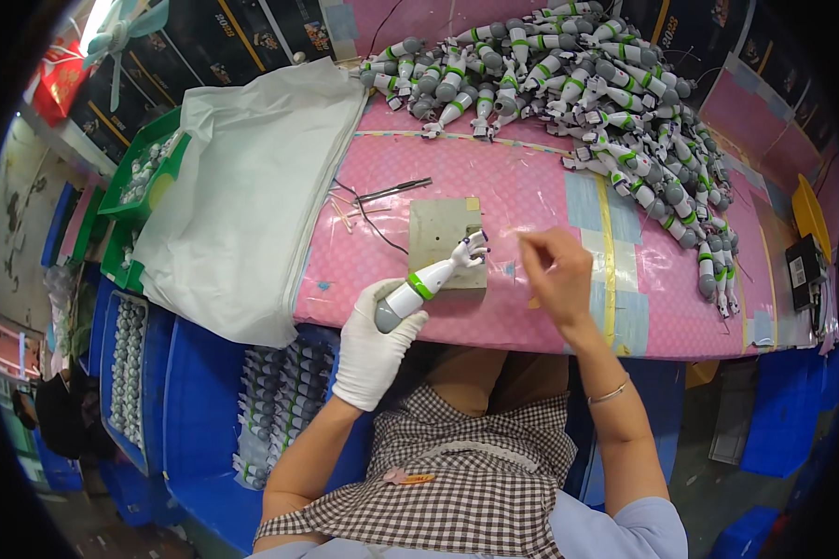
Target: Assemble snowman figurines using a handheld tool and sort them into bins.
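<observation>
My left hand (pixel 375 349), in a white glove, is closed around a toy robot arm (pixel 429 282). The toy has a white forearm, a bright green band, a grey rounded end and a small splayed hand pointing up and right. Beneath it lies a square grey block (pixel 435 224) on the pink-covered table (pixel 522 321). My bare right hand (pixel 559 275) hovers right of the block, apart from the toy, fingertips pinched together. Whatever they may hold is too small to make out. A thin dark wire (pixel 371 222) curves across the table to the block's left side.
Dark tweezers (pixel 391 190) and several cotton swabs (pixel 342 214) lie left of the block. Many similar toy arms (pixel 569 84) are heaped at the back right. White sheeting (pixel 252 186) covers the table's left. Below it, a blue bin (pixel 196 410) holds more toy arms.
</observation>
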